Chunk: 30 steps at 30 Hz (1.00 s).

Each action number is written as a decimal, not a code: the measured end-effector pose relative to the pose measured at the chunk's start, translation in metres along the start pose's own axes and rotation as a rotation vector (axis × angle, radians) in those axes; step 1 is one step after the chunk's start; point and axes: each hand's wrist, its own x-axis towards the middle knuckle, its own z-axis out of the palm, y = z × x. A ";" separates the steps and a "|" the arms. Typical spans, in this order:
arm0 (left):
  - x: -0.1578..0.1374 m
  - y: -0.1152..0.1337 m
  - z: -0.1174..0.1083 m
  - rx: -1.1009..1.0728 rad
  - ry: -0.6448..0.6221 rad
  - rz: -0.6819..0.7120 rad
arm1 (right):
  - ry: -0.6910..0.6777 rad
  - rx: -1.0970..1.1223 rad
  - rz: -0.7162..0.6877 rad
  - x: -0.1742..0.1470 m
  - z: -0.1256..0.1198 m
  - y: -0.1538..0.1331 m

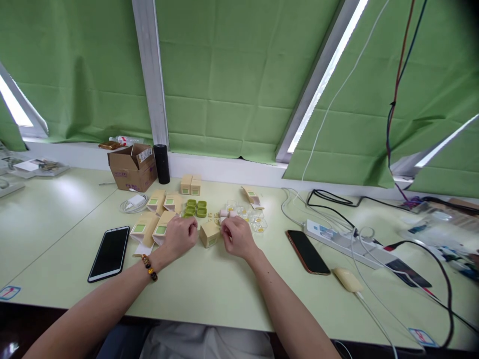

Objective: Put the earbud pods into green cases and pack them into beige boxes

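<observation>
My left hand (181,233) is closed, knuckles up, beside the opened tan cartons (144,227) with green windows; its fingers hide anything inside. A small closed tan box (209,234) stands between my hands. My right hand (238,238) is closed with bent fingers at the right side of that box, and I cannot tell whether they touch it or hold something. Just beyond it lie small pale pink pieces (227,213). Green square cups (195,208) sit behind the left hand, with tiny gold pieces (212,218) beside them. Several clear containers (258,221) with yellow spots lie to the right.
A large phone (110,253) lies at left and another phone (307,252) at right. Further right are a power strip (348,244), a yellowish mouse (348,280) and loose cables. A cardboard box (134,167) and black cylinder (161,164) stand at the back.
</observation>
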 end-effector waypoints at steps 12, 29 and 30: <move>0.001 0.004 -0.004 -0.086 0.039 0.047 | 0.026 -0.008 -0.009 0.000 0.002 -0.002; 0.021 0.026 -0.026 -0.107 -0.439 0.302 | 0.281 0.138 -0.360 0.001 0.005 -0.064; 0.024 0.028 -0.028 -0.093 -0.474 0.307 | 0.248 0.142 -0.413 -0.001 0.010 -0.071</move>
